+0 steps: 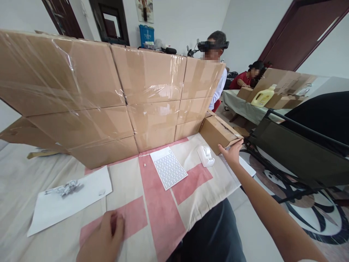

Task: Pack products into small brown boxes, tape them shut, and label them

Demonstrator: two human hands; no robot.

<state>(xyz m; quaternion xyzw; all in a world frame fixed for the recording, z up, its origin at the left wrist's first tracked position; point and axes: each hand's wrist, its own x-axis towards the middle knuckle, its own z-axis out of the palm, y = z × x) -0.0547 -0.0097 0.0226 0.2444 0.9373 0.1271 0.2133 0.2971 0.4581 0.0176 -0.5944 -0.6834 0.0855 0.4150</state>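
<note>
My right hand [231,152] reaches out to the near end of a small cardboard box [219,133] at the table's right edge, fingers curled on its corner. A white tape dispenser-like device [205,155] sits just left of that hand. A white sheet of small labels [168,168] lies in the middle of the pink-and-cream cloth [160,214]. My left hand [105,238] rests closed on the cloth near the front edge; what it pinches, if anything, is hidden. A white paper [69,198] with small grey metal bits lies to the left.
A wall of taped cardboard boxes [109,98] stands along the back of the table. Behind it a person wearing a headset [214,45] sits; another person [249,78] is at a far table with a yellow bottle [262,96]. A dark folding frame [300,145] stands right.
</note>
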